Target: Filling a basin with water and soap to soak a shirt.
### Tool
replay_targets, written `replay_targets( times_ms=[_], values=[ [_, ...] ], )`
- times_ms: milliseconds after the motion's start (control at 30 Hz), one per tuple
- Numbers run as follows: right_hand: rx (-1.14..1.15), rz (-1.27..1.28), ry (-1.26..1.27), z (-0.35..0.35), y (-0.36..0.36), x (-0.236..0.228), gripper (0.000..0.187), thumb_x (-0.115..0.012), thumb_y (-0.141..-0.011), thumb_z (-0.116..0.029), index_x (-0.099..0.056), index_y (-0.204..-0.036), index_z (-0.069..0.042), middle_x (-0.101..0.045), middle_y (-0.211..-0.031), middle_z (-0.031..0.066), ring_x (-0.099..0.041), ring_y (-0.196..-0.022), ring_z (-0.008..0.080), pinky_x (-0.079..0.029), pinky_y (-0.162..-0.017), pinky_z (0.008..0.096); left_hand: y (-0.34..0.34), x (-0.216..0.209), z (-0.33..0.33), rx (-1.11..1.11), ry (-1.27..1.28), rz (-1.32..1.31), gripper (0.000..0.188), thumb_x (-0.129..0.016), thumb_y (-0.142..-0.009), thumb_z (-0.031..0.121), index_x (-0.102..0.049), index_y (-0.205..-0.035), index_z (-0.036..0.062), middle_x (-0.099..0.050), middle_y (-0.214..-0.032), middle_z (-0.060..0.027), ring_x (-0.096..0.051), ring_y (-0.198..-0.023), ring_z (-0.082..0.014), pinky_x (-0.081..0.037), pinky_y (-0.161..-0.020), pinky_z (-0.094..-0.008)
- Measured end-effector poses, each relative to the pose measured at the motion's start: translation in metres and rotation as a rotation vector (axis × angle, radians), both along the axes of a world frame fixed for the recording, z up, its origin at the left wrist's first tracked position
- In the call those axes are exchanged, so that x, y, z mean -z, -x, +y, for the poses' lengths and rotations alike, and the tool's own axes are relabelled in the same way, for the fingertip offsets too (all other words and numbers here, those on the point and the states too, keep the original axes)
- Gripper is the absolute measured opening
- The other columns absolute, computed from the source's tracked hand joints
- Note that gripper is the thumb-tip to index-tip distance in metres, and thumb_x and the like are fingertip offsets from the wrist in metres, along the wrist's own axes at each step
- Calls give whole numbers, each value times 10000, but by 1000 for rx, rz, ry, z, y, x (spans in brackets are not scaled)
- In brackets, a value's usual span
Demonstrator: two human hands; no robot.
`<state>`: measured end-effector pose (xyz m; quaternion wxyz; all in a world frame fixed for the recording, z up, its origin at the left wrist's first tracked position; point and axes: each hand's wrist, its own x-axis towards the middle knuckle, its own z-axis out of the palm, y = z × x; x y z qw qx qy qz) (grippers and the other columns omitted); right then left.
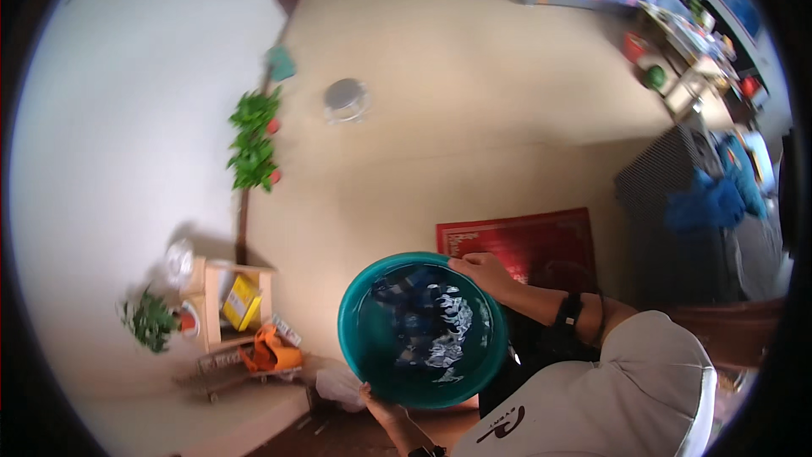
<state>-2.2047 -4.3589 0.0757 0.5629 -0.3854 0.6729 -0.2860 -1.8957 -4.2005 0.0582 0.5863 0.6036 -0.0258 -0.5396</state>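
Note:
A round green plastic basin (355, 360) is held up in front of my body. Water (452, 330) glints inside it, and dark blue checked shapes, perhaps cloth or a reflection, show in it; I cannot tell which. My right hand (482, 270) grips the rim on the far right side, fingers hidden beyond the edge. At the lower left of the basin, my left hand (380, 404) holds the rim, with only part of the hand showing.
A red mat (550, 245) lies on the floor beyond the basin. Left stands a wooden shelf (211, 305) with a yellow box (241, 303) and an orange item (272, 351). Potted plants (254, 140) line the wall near a round stool (345, 97). A grey sofa (668, 228) stands right.

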Motion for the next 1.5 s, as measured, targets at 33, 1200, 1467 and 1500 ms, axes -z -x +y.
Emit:
replay_targets(
  times_ms=[33,1200,1467,1500],
  values=[
    [17,-9,-18,3,7,-16,525,-554,-803,-522,-665,-935,-26,-651,-802,106,-626,-802,212,-449,-725,307,-2,13,2,15,-5,-45,484,-531,-755,365,-532,-1085,12,-573,-1062,-102,-538,-979,-252,-416,-881,-369],
    [294,-11,95,22,10,-23,564,-564,-795,-566,-666,-936,-30,-631,-873,128,-590,-886,202,-434,-786,307,-42,8,-80,563,101,-432,278,-477,-851,199,-540,-1022,-11,-567,-996,-126,-562,-890,-223,-468,-802,-308],
    [391,-387,80,30,-26,10,403,-620,-832,-358,-649,-1020,-3,-663,-897,78,-610,-844,148,-462,-765,264,-49,-10,-75,251,-73,-269,342,-475,-857,302,-557,-1013,10,-580,-985,-91,-549,-907,-205,-452,-800,-328],
    [422,-401,71,28,-34,-1,381,-619,-839,-339,-653,-998,5,-658,-862,62,-600,-807,125,-462,-733,251,-57,-12,-73,248,-60,-62,351,-466,-857,318,-551,-1016,18,-573,-992,-88,-539,-920,-202,-439,-824,-324]
  ],
)
